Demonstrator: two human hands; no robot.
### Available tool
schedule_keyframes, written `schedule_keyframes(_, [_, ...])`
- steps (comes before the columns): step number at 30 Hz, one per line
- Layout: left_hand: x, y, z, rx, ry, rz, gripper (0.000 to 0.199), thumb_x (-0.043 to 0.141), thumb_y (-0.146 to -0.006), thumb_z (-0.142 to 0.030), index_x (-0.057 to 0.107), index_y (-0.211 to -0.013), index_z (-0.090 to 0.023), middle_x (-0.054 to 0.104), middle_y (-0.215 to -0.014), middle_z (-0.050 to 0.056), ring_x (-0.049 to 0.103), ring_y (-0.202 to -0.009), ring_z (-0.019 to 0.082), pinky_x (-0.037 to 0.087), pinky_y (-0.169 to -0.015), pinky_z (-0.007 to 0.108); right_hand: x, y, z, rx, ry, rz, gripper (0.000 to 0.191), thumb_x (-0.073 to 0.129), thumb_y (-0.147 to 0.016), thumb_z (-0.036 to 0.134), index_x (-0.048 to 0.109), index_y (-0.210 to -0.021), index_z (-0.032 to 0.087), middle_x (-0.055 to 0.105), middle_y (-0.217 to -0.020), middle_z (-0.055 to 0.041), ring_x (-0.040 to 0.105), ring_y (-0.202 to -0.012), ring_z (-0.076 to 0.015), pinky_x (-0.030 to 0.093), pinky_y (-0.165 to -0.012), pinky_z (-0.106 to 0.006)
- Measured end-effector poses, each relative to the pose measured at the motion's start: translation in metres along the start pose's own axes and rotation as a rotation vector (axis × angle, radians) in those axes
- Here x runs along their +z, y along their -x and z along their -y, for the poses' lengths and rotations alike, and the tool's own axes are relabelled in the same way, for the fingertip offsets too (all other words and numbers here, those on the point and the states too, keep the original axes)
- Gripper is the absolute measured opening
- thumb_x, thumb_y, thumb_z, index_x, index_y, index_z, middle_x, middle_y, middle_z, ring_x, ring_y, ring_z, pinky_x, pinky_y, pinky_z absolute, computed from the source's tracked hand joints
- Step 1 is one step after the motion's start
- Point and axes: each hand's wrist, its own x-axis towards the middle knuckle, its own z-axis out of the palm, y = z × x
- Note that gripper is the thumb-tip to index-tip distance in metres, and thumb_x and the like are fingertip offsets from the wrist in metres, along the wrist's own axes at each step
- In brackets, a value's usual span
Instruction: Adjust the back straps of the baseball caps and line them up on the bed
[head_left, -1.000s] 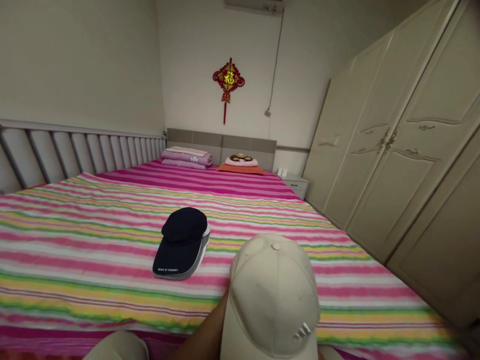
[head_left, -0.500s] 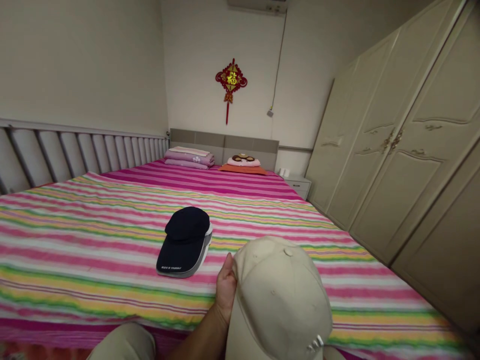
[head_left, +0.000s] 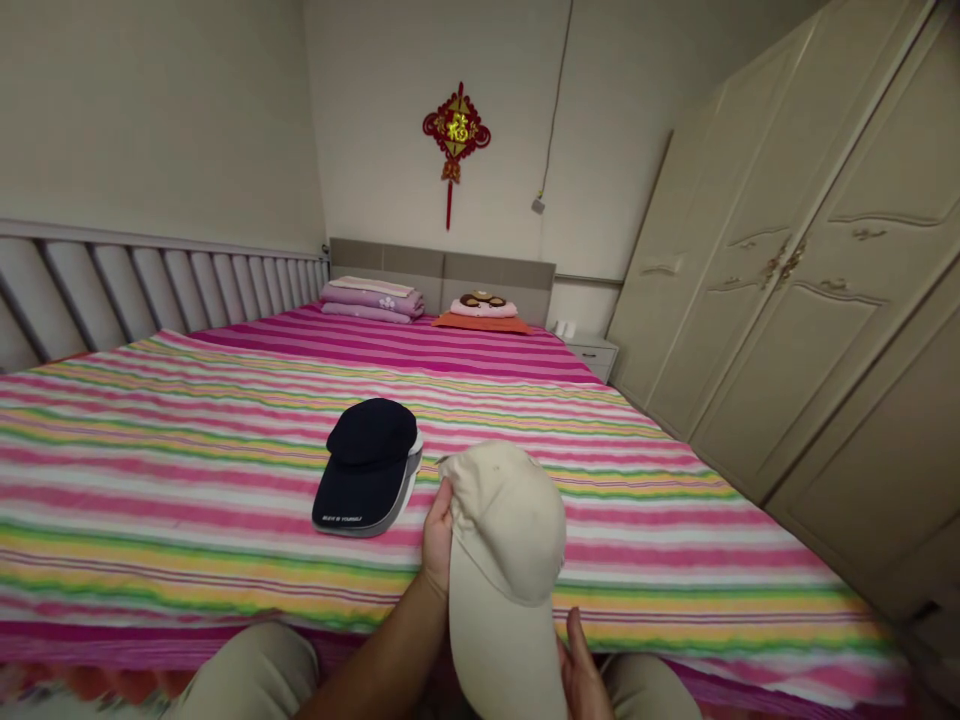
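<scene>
A beige baseball cap (head_left: 506,530) is held up over the near side of the bed, its brim pointing down toward me. My left hand (head_left: 437,540) is closed on the cap's left rear edge. Beside the brim's right edge is my right hand (head_left: 581,670), thumb raised and apart from the brim. Its other fingers are partly hidden behind the brim. To the left, a navy cap (head_left: 367,465) with white lettering on its brim rests on the striped sheet (head_left: 225,480). Grey and white edges show beneath the navy cap.
Folded purple bedding (head_left: 371,300) and a folded pink item on an orange cloth (head_left: 480,320) lie by the headboard (head_left: 499,280). A railing (head_left: 172,270) borders the left side. On the right stand a nightstand (head_left: 592,355) and a tall wardrobe (head_left: 750,290).
The beige cap has moved left and turned so its brim shows more fully. My right hand, hidden before, has come into view beside the brim. The navy cap stays put on the bed.
</scene>
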Motion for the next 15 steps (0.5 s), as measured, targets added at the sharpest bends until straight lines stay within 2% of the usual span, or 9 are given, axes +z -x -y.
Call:
schedule_keyframes(3, [-0.009, -0.006, 0.0, 0.018, 0.063, 0.028, 0.055, 0.036, -0.078, -0.053, 0.056, -0.113, -0.015, 0.065, -0.103, 0.008, 0.045, -0.114, 0.027, 0.022, -0.102, 0.042, -0.006, -0.009, 0.005, 0.038, -0.114, 0.038, 0.049, 0.062, -0.065, 0.053, 0.065, -0.091, 0.012, 0.071, -0.086, -0.0091, 0.064, -0.083, -0.0223, 0.048, -0.075, -0.034])
schedule_keyframes(8, [-0.013, -0.01, 0.004, 0.085, 0.09, 0.036, 0.053, 0.036, -0.079, -0.051, 0.056, -0.112, -0.015, 0.064, -0.104, 0.009, 0.047, -0.112, 0.028, 0.022, -0.101, 0.043, -0.017, 0.006, 0.009, 0.078, -0.288, 0.064, 0.026, 0.072, -0.063, 0.026, 0.067, -0.086, 0.012, 0.071, -0.086, -0.0048, 0.066, -0.074, -0.0124, 0.051, -0.067, -0.02])
schedule_keyframes(12, [-0.007, -0.005, 0.012, 0.021, 0.075, 0.029, 0.051, 0.039, -0.077, -0.05, 0.059, -0.108, -0.015, 0.064, -0.105, 0.01, 0.048, -0.111, 0.029, 0.023, -0.1, 0.044, -0.012, 0.009, 0.022, 0.001, -0.346, 0.005, 0.018, 0.071, -0.061, 0.013, 0.068, -0.079, 0.013, 0.072, -0.08, -0.0042, 0.066, -0.073, -0.0131, 0.053, -0.066, -0.021])
schedule_keyframes(15, [-0.007, -0.002, 0.021, -0.059, 0.061, 0.009, 0.044, 0.046, -0.074, -0.045, 0.064, -0.098, -0.013, 0.067, -0.098, 0.011, 0.049, -0.11, 0.03, 0.024, -0.1, 0.045, -0.003, 0.008, 0.035, -0.085, -0.365, -0.046, 0.022, 0.071, -0.059, 0.01, 0.068, -0.08, 0.016, 0.072, -0.082, -0.0038, 0.067, -0.075, -0.0141, 0.054, -0.065, -0.022])
